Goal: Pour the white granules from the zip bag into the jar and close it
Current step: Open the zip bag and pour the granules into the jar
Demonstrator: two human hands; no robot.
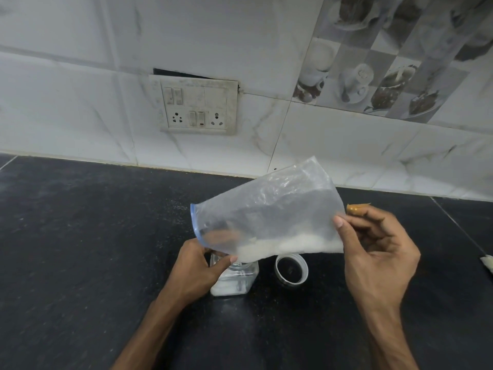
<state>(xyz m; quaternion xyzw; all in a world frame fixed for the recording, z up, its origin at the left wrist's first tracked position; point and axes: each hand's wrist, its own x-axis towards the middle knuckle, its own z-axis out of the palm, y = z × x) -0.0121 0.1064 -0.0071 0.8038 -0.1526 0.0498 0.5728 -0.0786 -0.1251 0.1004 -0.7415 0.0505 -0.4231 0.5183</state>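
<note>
Now left hand (197,265) and right hand (378,252) pinch the zip bag (266,209), pouring into the jar (234,283); more tipping seems needed

The left hand (197,265) and the right hand (378,260) are seen bare, and the left forearm (154,329) and the right forearm (386,340) are left uncovered down to the lower edge of the view. A short, trimmed thumbnail (339,222) is shown on the right hand, whose back is ridged by tendons.
</note>
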